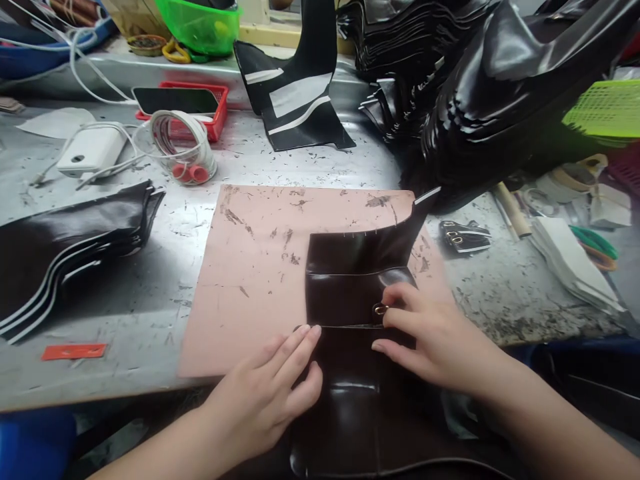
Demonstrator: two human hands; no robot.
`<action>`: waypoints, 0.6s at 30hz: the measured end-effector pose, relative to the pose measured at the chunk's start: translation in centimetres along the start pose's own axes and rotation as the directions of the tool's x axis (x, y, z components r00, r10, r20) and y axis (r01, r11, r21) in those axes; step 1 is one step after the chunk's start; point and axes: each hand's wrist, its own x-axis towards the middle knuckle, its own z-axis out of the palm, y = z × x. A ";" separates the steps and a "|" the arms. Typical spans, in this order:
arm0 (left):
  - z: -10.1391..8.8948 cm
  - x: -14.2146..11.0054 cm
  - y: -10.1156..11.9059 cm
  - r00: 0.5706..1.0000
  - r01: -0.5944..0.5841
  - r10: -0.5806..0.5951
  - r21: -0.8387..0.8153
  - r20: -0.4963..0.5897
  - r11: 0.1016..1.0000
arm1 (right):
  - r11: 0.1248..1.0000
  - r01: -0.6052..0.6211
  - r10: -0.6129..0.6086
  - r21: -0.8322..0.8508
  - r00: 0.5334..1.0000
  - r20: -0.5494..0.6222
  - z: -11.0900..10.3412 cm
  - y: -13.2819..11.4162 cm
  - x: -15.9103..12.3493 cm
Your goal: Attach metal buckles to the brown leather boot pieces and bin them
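A dark brown glossy leather boot piece (pixel 345 297) lies partly on the pink mat (pixel 250 267), and its lower part hangs over the table's front edge towards me. My left hand (pixel 273 380) rests at the piece's left side, fingers stretched out, fingertips at the seam. Over the right part my right hand (pixel 425 327) curls its fingers on a small leather tab with a gold ring (pixel 381 309), holding it against the leather; the thumb is lower down. Most of the tab is hidden under the fingers. Several similar tabs with rings (pixel 465 237) lie right of the mat.
Stacked leather pieces (pixel 75 247) lie at the left, near an orange strip (pixel 74 351). Behind are a white charger (pixel 93 150), a tape roll (pixel 177 143), a red basket (pixel 223 110) with a phone, and a black boot piece (pixel 300 87). A tall leather pile (pixel 475 120) stands back right.
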 end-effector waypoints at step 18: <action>-0.7 2.2 -1.1 0.990 -0.118 0.124 0.075 -0.069 0.990 | 0.990 -0.052 0.043 -0.130 0.997 -0.071 -0.3 -1.8 -1.9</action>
